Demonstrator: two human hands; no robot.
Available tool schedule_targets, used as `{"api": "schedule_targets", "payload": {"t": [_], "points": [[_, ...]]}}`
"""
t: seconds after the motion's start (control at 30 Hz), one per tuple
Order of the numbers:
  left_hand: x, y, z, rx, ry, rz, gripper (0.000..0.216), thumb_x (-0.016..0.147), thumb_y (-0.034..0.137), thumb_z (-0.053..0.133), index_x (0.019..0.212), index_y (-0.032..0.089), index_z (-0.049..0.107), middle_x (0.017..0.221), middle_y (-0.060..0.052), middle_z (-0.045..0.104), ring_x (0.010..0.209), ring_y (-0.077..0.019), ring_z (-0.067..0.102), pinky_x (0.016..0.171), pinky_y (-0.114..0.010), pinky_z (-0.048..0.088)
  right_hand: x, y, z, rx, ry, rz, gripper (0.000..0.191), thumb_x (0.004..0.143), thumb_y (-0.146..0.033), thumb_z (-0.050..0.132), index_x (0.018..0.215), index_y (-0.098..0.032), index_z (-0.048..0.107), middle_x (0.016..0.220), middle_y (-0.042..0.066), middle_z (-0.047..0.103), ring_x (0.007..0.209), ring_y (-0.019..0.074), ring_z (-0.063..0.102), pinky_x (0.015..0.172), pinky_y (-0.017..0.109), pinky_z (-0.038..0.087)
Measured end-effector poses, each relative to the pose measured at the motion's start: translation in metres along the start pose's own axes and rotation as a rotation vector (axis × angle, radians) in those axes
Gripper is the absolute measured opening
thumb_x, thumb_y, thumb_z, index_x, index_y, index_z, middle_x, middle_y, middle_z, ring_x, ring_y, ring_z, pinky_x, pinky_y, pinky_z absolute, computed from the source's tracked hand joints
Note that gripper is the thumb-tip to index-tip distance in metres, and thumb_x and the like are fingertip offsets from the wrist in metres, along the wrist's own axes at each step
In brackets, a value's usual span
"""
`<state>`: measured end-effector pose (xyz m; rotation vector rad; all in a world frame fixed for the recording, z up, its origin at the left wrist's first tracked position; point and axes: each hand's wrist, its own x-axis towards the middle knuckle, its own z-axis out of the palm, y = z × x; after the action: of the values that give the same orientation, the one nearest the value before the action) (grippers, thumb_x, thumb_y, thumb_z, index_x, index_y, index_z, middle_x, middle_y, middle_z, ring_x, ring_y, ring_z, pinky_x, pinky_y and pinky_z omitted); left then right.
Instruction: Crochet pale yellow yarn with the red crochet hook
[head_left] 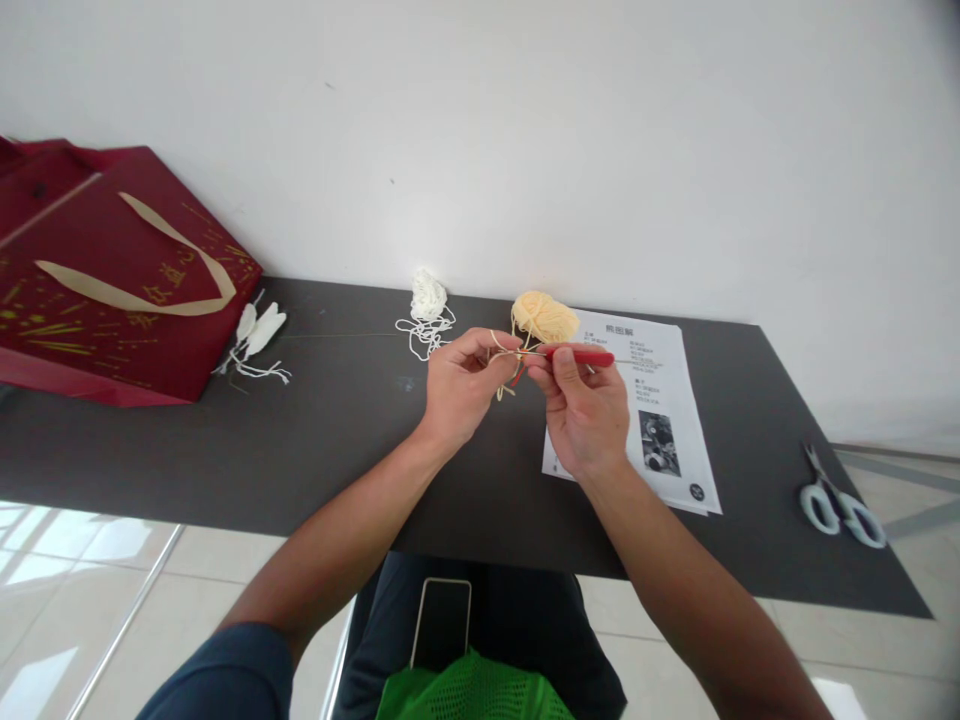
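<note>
My right hand [586, 408] is closed around the red handle of a crochet hook [592, 357], whose thin metal tip points left. Facing it, my left hand [466, 380] pinches pale yellow yarn [505, 391], with a strand running over its index finger. Hook tip and yarn meet between the two hands; the loops there are too small to make out. A bit of orange-red [517, 376] shows just below that spot. Behind the hands lies a pale yellow yarn ball [546, 316]. Beside it, to the left, is a white yarn bundle [429, 297] with loose strands.
Printed sheets [679, 400] lie partly under my right hand. Scissors [840, 503] rest at the table's right end. At left, small white crocheted pieces [264, 328] lie beside a dark red gift bag [135, 270]. A phone [442, 620] is on my lap. A white wall [480, 130] backs the dark table [337, 430].
</note>
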<state>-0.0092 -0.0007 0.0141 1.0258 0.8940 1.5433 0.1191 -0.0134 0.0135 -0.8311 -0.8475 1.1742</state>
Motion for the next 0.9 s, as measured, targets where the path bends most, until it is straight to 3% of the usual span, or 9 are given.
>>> {"api": "schedule_targets", "payload": {"t": [0.1,0.2,0.43,0.6,0.73,0.9], "points": [[0.001,-0.001,0.000,-0.033,-0.003,-0.031,0.034,0.070,0.020,0.084,0.104,0.024,0.080,0.078,0.002,0.070,0.069,-0.0088,0.062,0.066,-0.023,0.051,-0.001,0.004,-0.001,0.023,0.009,-0.005,0.018,0.087,-0.037,0.077,0.092,-0.022,0.069,0.092,-0.001,0.079,0.077,0.0132,0.079,0.071,0.026,0.070],[0.001,-0.001,0.000,-0.057,0.014,-0.037,0.039,0.070,0.020,0.084,0.109,0.024,0.079,0.080,0.003,0.071,0.071,-0.0084,0.064,0.069,-0.023,0.052,-0.001,0.006,-0.001,0.057,0.018,0.022,0.019,0.085,-0.036,0.080,0.092,-0.022,0.070,0.090,-0.001,0.079,0.074,0.0131,0.077,0.067,0.026,0.068],[0.000,-0.001,0.000,-0.078,0.040,-0.086,0.041,0.068,0.023,0.088,0.108,0.024,0.080,0.081,0.001,0.075,0.071,-0.0101,0.066,0.072,-0.026,0.055,0.001,0.003,-0.002,0.055,0.064,0.024,0.018,0.079,-0.032,0.085,0.087,-0.021,0.072,0.079,-0.003,0.073,0.063,0.0080,0.066,0.056,0.020,0.055],[-0.001,0.000,0.000,-0.127,0.008,-0.104,0.034,0.068,0.024,0.089,0.100,0.023,0.082,0.082,-0.001,0.077,0.070,-0.0102,0.066,0.070,-0.025,0.054,-0.001,0.007,-0.004,-0.023,0.026,-0.047,0.015,0.083,-0.030,0.081,0.093,-0.022,0.074,0.076,-0.003,0.072,0.064,0.0099,0.066,0.057,0.024,0.055],[-0.001,0.001,0.003,-0.226,0.064,-0.172,0.032,0.067,0.025,0.090,0.097,0.021,0.082,0.083,-0.003,0.078,0.073,-0.0105,0.068,0.075,-0.026,0.053,-0.010,0.009,-0.006,-0.223,0.043,-0.210,0.015,0.087,-0.028,0.077,0.101,-0.025,0.077,0.082,0.000,0.076,0.068,0.0140,0.070,0.061,0.029,0.059],[0.000,0.004,0.005,-0.364,0.093,-0.272,0.040,0.067,0.020,0.090,0.106,0.019,0.079,0.085,-0.003,0.079,0.078,-0.0115,0.071,0.083,-0.027,0.053,-0.019,0.006,-0.009,-0.610,-0.048,-0.606,0.029,0.085,-0.013,0.077,0.107,-0.031,0.080,0.109,0.003,0.080,0.090,0.0180,0.076,0.081,0.035,0.065]]}}
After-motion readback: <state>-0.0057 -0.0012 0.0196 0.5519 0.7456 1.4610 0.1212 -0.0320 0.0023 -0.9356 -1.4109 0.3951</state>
